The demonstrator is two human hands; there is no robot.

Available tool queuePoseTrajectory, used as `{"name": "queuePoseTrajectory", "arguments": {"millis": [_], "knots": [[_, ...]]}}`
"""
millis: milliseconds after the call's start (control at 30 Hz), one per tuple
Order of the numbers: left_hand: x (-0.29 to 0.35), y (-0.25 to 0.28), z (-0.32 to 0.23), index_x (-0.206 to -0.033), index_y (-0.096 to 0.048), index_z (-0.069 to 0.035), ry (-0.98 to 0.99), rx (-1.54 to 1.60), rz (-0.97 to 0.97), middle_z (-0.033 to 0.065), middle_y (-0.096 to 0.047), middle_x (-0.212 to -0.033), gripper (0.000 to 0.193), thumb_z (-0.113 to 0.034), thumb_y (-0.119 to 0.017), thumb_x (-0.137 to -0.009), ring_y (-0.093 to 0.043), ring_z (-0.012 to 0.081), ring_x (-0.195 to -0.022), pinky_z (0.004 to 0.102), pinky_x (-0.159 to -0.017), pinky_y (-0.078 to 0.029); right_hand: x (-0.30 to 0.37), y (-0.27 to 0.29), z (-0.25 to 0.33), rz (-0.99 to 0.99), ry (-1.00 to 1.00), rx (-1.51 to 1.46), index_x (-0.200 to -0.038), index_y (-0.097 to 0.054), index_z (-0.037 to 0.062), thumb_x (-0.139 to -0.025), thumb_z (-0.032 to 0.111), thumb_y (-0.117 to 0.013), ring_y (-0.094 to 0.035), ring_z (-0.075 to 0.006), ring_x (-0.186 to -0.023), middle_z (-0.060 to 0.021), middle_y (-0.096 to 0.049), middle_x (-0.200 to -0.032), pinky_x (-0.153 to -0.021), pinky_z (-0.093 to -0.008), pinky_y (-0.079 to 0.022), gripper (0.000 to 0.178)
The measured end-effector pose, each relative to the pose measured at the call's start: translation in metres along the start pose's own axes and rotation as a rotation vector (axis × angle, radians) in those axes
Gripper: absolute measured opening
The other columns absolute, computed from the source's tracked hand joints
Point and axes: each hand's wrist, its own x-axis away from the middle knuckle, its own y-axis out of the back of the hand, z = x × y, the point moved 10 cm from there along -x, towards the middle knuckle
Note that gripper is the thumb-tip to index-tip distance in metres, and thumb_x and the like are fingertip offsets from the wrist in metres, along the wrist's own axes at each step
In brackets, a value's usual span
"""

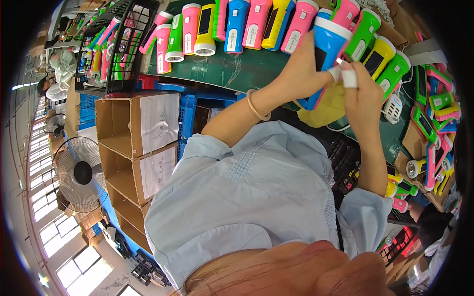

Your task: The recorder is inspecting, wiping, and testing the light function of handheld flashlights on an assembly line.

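Observation:
A blue flashlight (332, 37) with a white head ring is held up in front of me, its head pointing away and its handle down toward my lap. My left hand (298, 74) is closed around its left side, with the thumb across the body. At the flashlight's right edge my right hand (364, 91) is pinched, white tape wrapped around its fingertips. A small white tip shows at those fingers; its kind is hidden. Below the hands lies a crumpled yellow sheet or cloth (323, 109). Pink, green and yellow flashlights stand close by, including a green flashlight (363, 34).
A row of colourful flashlights lines the green table (212, 69). At right are a white multi-port charger (393, 107) with a cable and a box of flashlights (438, 116). Left are a black crate (106, 54), cardboard compartments (116, 123) and a fan (81, 172).

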Motion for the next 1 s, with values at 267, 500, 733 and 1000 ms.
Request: {"name": "queuePoseTrajectory", "arguments": {"millis": [267, 500, 733, 1000], "knots": [[-0.007, -0.001, -0.001, -0.109, -0.047, -0.003, 0.064, 0.951, -0.069, 0.0042, -0.054, -0.09, 0.042, -0.038, -0.053, -0.087, -0.052, 0.0075, -0.074, 0.0211, -0.061, -0.045, 0.01, -0.046, -0.053, 0.346, -0.404, -0.532, -0.11, -0.056, -0.0042, -0.086, 0.024, -0.056, -0.053, -0.0088, -0.083, -0.0047, -0.061, -0.09, -0.075, -0.0229, -0.042, 0.037], [-0.01, 0.021, 0.012, -0.082, -0.049, -0.001, -0.117, 0.493, -0.449, 0.0049, -0.051, -0.071, 0.035, -0.03, -0.033, -0.093, -0.047, 0.0113, -0.067, 0.0261, -0.057, -0.04, 0.01, -0.067, -0.061, 0.291, -0.307, -0.853, -0.104, -0.059, -0.0048, -0.078, 0.022, -0.067, -0.054, -0.0099, -0.086, -0.0054, -0.062, -0.092, -0.079, -0.0231, -0.041, 0.038], [-0.032, 0.01, 0.034, -0.097, -0.048, 0.0, 0.035, 1.175, -0.351, 0.0133, -0.055, -0.092, 0.04, -0.038, -0.039, -0.089, -0.055, 0.0214, -0.081, 0.0309, -0.07, -0.046, 0.0, -0.075, -0.056, 0.3, -0.341, -0.739, -0.107, -0.057, -0.0039, -0.079, 0.025, -0.066, -0.056, -0.0114, -0.089, -0.0074, -0.061, -0.094, -0.082, -0.0243, -0.041, 0.041], [-0.03, -0.003, 0.012, -0.09, -0.053, -0.005, 0.233, 1.458, -0.28, 0.0084, -0.058, -0.08, 0.052, -0.05, -0.027, -0.09, -0.057, 0.0186, -0.074, 0.0346, -0.066, -0.048, 0.001, -0.029, -0.054, -0.08, -0.218, -0.138, -0.102, -0.053, -0.0037, -0.073, 0.029, -0.07, -0.058, -0.0231, -0.08, -0.0146, -0.059, -0.09, -0.071, -0.0327, -0.046, 0.047]]}}
